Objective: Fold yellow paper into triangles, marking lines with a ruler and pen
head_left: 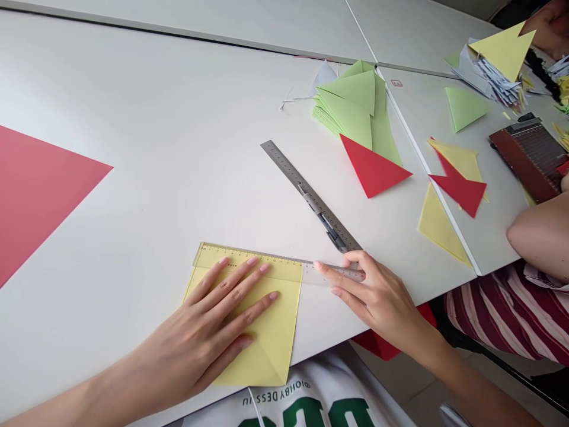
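My left hand point(217, 317) lies flat with its fingers spread on a folded sheet of yellow paper point(282, 332) at the table's near edge. Its fingertips touch a clear plastic ruler point(284, 268) laid along the paper's top edge. The ruler's right end sticks out past the paper, and my right hand point(373, 290) has its fingers closed on that end. Just beyond the right hand, a steel ruler point(288, 169) lies slanting on the table with a dark pen or knife point(332, 231) along it.
Folded green papers point(349, 98) and a red triangle point(373, 169) lie beyond my right hand. A large red sheet point(40, 196) is at the left. On the right are yellow and red pieces point(464, 190), a paper trimmer point(528, 154) and another person's arm point(542, 234).
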Available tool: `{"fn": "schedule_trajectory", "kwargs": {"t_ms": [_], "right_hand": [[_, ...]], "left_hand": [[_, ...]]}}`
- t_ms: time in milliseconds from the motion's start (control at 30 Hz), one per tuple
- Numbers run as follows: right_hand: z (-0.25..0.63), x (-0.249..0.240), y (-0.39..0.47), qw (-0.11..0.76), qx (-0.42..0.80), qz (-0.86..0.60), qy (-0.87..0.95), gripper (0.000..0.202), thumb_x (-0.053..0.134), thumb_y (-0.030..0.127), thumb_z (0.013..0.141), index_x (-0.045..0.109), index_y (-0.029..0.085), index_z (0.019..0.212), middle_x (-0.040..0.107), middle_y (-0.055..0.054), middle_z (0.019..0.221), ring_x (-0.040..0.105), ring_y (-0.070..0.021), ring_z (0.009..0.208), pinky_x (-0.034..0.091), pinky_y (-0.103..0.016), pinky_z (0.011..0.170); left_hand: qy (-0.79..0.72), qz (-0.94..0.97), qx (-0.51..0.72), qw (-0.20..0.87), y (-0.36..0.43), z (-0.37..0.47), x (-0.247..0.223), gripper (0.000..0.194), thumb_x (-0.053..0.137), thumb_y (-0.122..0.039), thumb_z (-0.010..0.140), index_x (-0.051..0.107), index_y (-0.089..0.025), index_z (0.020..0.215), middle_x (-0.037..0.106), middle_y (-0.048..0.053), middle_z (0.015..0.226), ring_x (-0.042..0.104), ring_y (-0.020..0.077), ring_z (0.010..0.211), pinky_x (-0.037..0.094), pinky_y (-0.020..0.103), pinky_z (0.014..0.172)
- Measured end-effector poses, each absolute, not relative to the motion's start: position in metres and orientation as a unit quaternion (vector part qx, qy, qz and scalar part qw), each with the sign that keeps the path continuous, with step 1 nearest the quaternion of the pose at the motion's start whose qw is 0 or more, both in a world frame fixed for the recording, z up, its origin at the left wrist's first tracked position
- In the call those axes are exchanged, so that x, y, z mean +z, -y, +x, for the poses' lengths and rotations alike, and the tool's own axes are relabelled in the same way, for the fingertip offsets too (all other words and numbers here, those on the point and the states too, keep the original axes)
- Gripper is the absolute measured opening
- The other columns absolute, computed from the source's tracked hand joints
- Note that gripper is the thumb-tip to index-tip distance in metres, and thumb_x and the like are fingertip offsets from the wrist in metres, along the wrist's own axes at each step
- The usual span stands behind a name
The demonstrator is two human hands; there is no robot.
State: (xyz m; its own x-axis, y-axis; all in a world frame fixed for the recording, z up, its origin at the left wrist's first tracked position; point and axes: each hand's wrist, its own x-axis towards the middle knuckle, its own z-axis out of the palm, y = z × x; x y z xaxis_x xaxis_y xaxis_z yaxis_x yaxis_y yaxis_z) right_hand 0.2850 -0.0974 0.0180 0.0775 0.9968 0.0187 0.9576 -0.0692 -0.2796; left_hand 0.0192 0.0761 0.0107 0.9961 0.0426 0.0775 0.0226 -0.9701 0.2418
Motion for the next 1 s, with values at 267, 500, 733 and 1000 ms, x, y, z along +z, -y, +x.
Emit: {"fn": "schedule_trajectory", "kwargs": {"t_ms": [267, 500, 733, 1000], "right_hand": [[0.2851, 0.0178, 0.0972, 0.117, 0.092, -0.722, 0.676, 0.045, 0.053, 0.022, 0.097, 0.051, 0.037, 0.139, 0.048, -0.006, 0.108, 0.057, -0.0154, 0.089, 0.056, -0.036, 0.079], [0.2855, 0.0183, 0.0971, 0.095, 0.074, -0.719, 0.684, 0.044, 0.051, 0.022, 0.098, 0.051, 0.036, 0.140, 0.050, -0.007, 0.106, 0.059, -0.0153, 0.087, 0.056, -0.032, 0.075], [0.2865, 0.0183, 0.0959, 0.082, 0.034, -0.711, 0.698, 0.042, 0.051, 0.024, 0.098, 0.054, 0.036, 0.138, 0.052, -0.006, 0.103, 0.061, -0.0153, 0.084, 0.053, -0.027, 0.067], [0.2868, 0.0231, 0.0954, 0.080, 0.047, -0.699, 0.709, 0.040, 0.050, 0.026, 0.099, 0.055, 0.034, 0.137, 0.051, -0.005, 0.100, 0.060, -0.0132, 0.081, 0.049, -0.025, 0.064]], "left_hand": [[-0.018, 0.992, 0.044, 0.117, -0.0760, 0.0191, 0.0105, 0.055, 0.041, -0.025, 0.099, 0.027, -0.020, 0.152, 0.023, 0.008, 0.160, 0.022, 0.0296, 0.148, 0.012, 0.051, 0.123], [-0.019, 0.993, 0.050, 0.107, -0.0755, 0.0201, 0.0107, 0.058, 0.042, -0.025, 0.098, 0.025, -0.015, 0.153, 0.025, 0.009, 0.159, 0.020, 0.0296, 0.148, 0.010, 0.049, 0.124], [-0.015, 0.991, 0.057, 0.116, -0.0755, 0.0192, 0.0094, 0.058, 0.044, -0.024, 0.098, 0.026, -0.014, 0.152, 0.028, 0.010, 0.158, 0.023, 0.0294, 0.147, 0.011, 0.050, 0.124], [-0.014, 0.989, 0.073, 0.125, -0.0757, 0.0188, 0.0092, 0.060, 0.048, -0.020, 0.096, 0.026, -0.009, 0.151, 0.030, 0.012, 0.156, 0.023, 0.0307, 0.147, 0.013, 0.053, 0.124]]}}
